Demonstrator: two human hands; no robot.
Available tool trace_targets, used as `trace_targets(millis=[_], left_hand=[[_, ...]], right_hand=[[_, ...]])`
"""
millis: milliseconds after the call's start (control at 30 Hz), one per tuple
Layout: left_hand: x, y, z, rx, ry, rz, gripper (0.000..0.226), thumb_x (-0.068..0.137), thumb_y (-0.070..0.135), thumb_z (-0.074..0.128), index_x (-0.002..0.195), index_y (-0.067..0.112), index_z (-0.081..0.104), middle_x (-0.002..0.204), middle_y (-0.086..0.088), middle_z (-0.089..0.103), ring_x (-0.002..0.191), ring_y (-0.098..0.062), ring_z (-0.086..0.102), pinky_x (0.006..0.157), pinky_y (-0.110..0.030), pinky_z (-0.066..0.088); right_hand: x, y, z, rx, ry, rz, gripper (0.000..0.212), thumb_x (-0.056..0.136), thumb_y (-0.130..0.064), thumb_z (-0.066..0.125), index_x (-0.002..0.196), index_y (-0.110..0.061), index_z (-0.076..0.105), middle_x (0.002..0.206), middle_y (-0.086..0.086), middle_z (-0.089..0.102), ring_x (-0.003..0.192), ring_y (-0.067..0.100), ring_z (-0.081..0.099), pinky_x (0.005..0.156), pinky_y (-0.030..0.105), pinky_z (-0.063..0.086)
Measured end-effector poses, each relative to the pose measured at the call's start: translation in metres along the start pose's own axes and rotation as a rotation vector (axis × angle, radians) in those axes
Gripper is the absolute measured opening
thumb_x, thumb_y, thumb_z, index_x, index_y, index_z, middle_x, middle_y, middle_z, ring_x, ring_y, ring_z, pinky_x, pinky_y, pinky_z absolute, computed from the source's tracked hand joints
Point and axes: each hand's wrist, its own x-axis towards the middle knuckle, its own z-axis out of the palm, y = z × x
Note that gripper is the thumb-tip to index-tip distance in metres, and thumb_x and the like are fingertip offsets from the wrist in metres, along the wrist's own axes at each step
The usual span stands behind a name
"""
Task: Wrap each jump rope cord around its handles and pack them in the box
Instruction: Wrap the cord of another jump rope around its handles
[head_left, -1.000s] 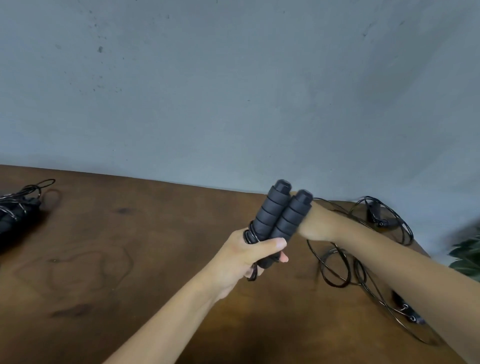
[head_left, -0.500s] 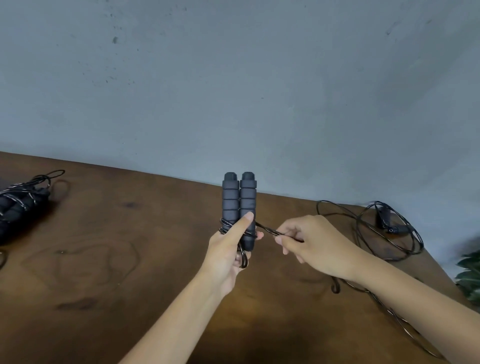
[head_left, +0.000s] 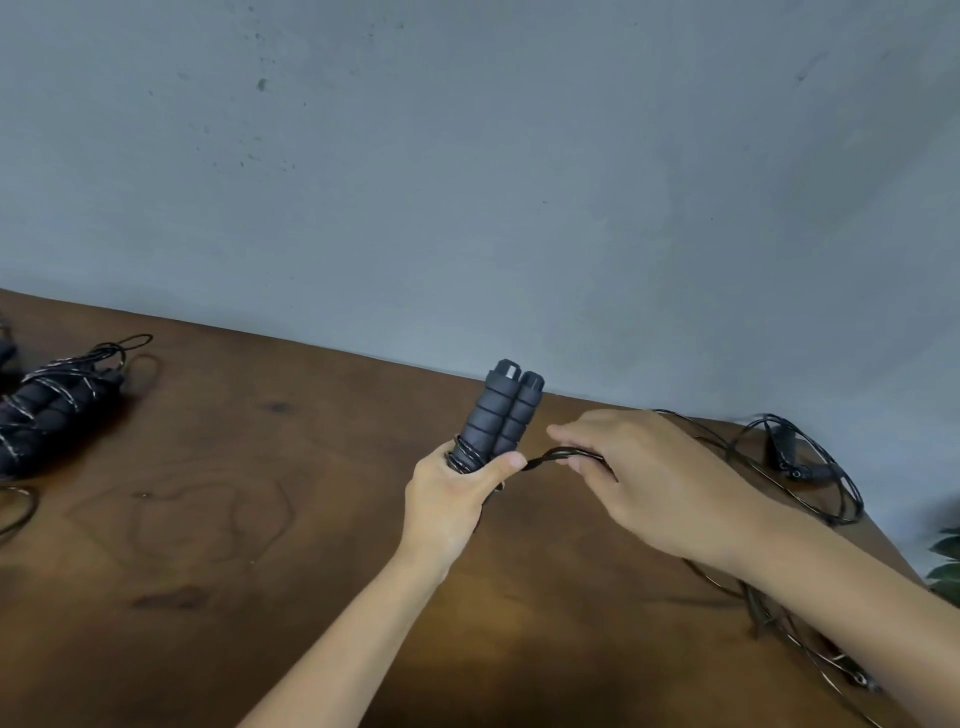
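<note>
My left hand (head_left: 448, 504) grips the lower end of two black foam jump rope handles (head_left: 500, 414) held side by side, tips pointing up and slightly right. A few turns of thin black cord sit around the handles just above my thumb. My right hand (head_left: 644, 480) pinches the doubled cord (head_left: 548, 457) right beside the handles. The rest of the cord trails under my right forearm over the wooden table (head_left: 270, 519). No box is in view.
A wrapped jump rope (head_left: 54, 410) lies at the table's left edge. Loose coils of another rope with black handles (head_left: 789, 457) lie at the back right corner. More cord (head_left: 810, 649) runs along the right edge. A grey wall stands behind; green leaves (head_left: 948, 564) show at far right.
My right hand came from behind the handles to their right side, holding the cord. The handles swung from leaning right to upright, then tilted slightly right again. The view shifted right.
</note>
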Motion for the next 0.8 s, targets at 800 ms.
trace_targets(millis=[800], left_hand=[[-0.007,0.027,-0.007,0.726,-0.49,0.157,0.051,0.061,0.068,0.088,0.082,0.027,0.067,0.072,0.012,0.061,0.063,-0.007,0.054,0.065,-0.028,0.044]], right_hand=[[0.051,0.011,-0.035,-0.016,-0.136,-0.123,0.013,0.086,-0.038,0.078,0.088,-0.026,0.077,0.087,-0.01,0.07,0.081,0.009,0.061,0.076,0.033,0.05]])
